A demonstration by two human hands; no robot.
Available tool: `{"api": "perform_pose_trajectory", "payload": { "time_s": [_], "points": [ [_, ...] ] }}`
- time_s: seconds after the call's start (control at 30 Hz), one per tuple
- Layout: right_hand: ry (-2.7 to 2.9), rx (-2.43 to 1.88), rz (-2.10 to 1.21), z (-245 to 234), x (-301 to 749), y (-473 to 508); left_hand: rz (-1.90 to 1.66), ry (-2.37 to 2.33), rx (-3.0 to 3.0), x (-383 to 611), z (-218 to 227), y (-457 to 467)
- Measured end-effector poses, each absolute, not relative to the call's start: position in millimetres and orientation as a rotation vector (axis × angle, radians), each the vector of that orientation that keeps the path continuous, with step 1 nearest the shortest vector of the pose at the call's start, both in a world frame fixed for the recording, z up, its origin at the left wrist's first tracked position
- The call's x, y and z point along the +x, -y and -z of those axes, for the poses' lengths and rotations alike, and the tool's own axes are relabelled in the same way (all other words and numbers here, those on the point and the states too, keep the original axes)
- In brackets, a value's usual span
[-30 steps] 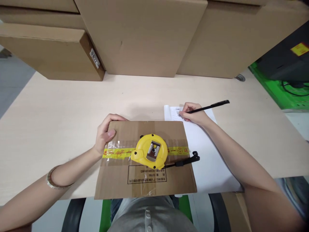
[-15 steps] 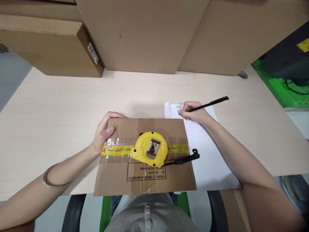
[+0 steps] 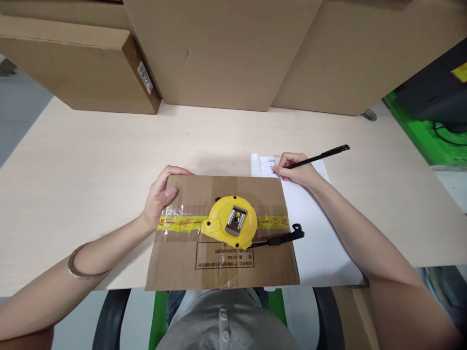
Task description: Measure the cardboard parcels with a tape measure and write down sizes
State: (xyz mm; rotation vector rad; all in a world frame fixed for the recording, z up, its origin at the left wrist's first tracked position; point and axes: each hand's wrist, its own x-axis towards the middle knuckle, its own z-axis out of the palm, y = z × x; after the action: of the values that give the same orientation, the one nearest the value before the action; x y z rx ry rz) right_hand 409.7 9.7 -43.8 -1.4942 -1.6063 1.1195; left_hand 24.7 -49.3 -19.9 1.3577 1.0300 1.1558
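Observation:
My left hand (image 3: 163,194) grips the far left corner of a taped cardboard box (image 3: 175,272), thumb on top and fingers along its far side. On the box lies a yellow tape measure (image 3: 219,214), clip side up, its black wrist strap (image 3: 284,239) reaching past the right edge. In my right hand (image 3: 297,170) is a black pen (image 3: 328,152), its tip end at a small printed slip (image 3: 267,164). The slip lies on white paper (image 3: 317,253), which the box partly covers.
Large cardboard boxes (image 3: 226,58) stand along the back of the desk (image 3: 109,146), with a smaller carton (image 3: 83,73) at the left. At the far right is a green surface (image 3: 416,131) with a dark device (image 3: 434,92) on it. Chair armrests (image 3: 111,316) flank my body.
The whole view has shifted slightly, so the box and both hands sit a little further right. Both holds stay the same, and the pen has hardly moved over the slip.

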Motion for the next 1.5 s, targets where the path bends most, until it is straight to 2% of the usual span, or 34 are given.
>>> {"api": "perform_pose_trajectory", "payload": {
  "time_s": [1.5],
  "points": [
    [1.604, -1.456, -1.090, 46.8, 412.9, -9.9, -1.146, -0.920, 1.406, 18.0, 25.1, 46.2]
  ]
}}
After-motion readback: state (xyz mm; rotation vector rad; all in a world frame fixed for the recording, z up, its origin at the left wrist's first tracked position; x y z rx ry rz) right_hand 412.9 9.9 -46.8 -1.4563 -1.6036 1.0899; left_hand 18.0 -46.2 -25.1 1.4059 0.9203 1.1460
